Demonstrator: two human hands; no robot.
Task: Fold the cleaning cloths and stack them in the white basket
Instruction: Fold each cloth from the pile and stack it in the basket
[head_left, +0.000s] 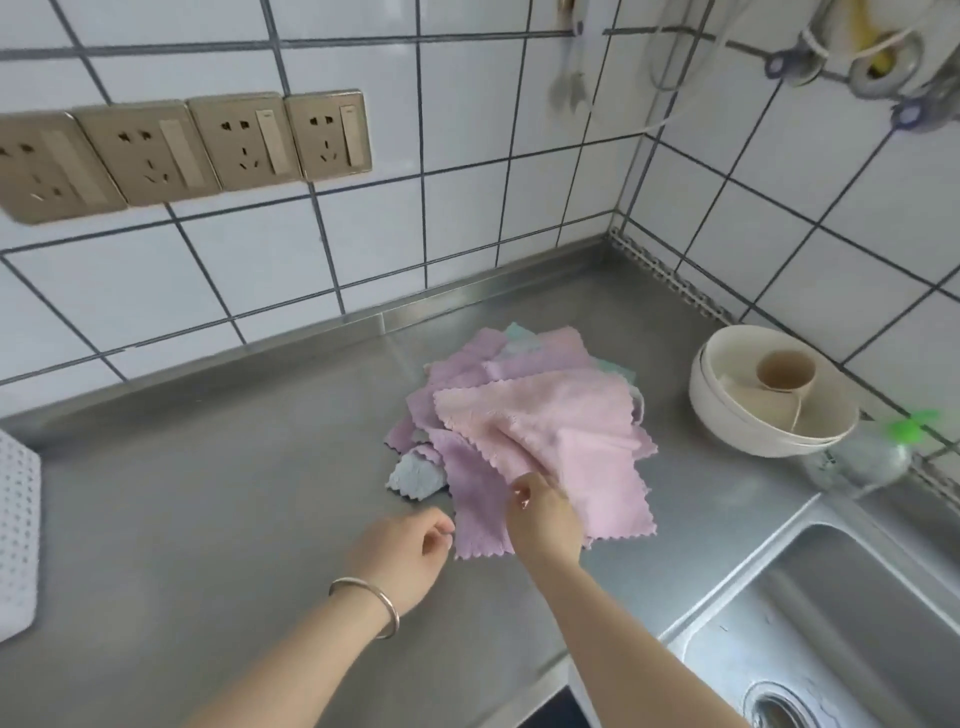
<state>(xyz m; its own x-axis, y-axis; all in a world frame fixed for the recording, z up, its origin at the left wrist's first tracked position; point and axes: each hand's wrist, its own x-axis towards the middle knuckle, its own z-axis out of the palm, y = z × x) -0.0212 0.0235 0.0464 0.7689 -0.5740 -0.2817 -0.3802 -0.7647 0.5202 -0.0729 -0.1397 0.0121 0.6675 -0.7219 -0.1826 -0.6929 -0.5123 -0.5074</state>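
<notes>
The right hand (543, 519) pinches the pink cloth (556, 415) in its fingers, lifting it off the heap of cloths (467, 395) at twelve o'clock on the surface (208, 493), probably to fold it. The left hand (400, 551), fingers loosely curled and empty, waits alongside. The white basket (18, 535) sits at nine o'clock.

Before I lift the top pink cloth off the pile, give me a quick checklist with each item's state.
1. Right hand pinches the pink cloth: ok.
2. Left hand free to help: ok, holds nothing.
3. Only one cloth pinched: cannot tell, the purple cloth lies directly under it.
4. Bare counter for folding: ok.
5. White basket in view: ok, only its edge, at far left.
</notes>
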